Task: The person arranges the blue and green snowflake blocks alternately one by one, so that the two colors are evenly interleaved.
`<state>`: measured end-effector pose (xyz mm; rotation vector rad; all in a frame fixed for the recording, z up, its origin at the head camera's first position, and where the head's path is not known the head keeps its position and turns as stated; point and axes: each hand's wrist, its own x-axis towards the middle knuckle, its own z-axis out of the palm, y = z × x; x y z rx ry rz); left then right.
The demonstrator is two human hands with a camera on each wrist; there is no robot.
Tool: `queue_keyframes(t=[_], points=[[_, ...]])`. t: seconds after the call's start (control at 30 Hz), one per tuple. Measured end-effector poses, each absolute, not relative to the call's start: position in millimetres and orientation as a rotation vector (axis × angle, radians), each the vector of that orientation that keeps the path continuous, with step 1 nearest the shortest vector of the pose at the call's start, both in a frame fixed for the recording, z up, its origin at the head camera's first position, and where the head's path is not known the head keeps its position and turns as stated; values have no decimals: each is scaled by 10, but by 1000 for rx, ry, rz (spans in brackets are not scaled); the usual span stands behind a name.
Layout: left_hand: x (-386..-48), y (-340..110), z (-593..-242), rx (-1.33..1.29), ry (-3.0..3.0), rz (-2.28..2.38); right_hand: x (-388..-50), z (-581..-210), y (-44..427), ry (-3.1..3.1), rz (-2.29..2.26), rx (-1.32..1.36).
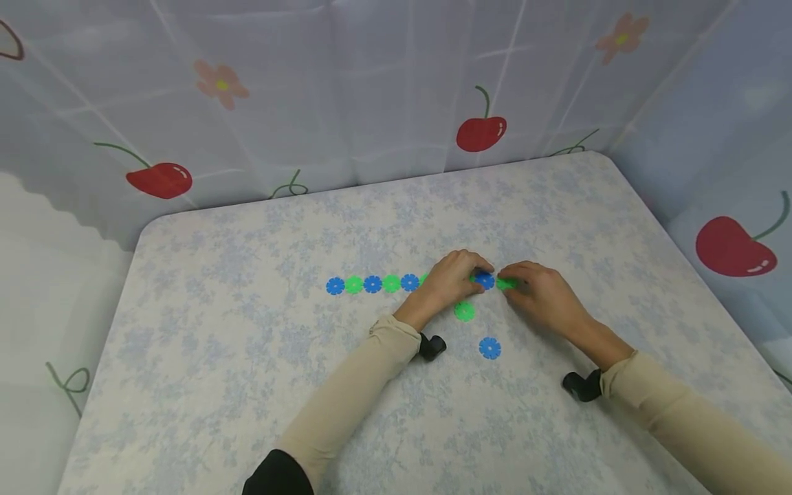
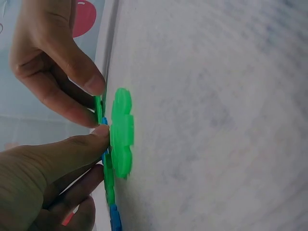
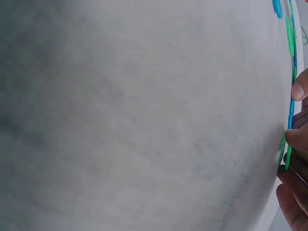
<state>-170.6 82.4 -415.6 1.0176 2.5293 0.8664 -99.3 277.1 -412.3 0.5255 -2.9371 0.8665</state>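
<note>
A row of thin, flower-shaped plastic discs alternates blue and green across the table; a blue disc (image 1: 335,286) forms its left end. My left hand (image 1: 450,280) covers part of the row and pinches a blue disc (image 1: 485,280) near the right end. Just right of it, my right hand (image 1: 547,295) pinches a green disc (image 1: 507,283) between thumb and fingers, at the edge of the blue one. The left wrist view shows both hands close together, the green disc (image 2: 98,109) meeting the blue one. Whether their slots interlock cannot be told.
Below the row lie a loose green disc (image 1: 465,311) and a loose blue disc (image 1: 490,348). A pale floral cloth (image 1: 235,364) covers the table. Behind and to the right hang curtains (image 1: 371,89) printed with cherries and flowers. Black wrist devices (image 1: 433,347) sit under both wrists.
</note>
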Motion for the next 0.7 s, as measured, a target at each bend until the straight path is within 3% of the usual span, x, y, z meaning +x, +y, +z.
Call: queue_keyframes(t=[0.7], points=[[-1707,818,-4151,1032,2515,904,-1058,-4108,2724,-2990,885,452]])
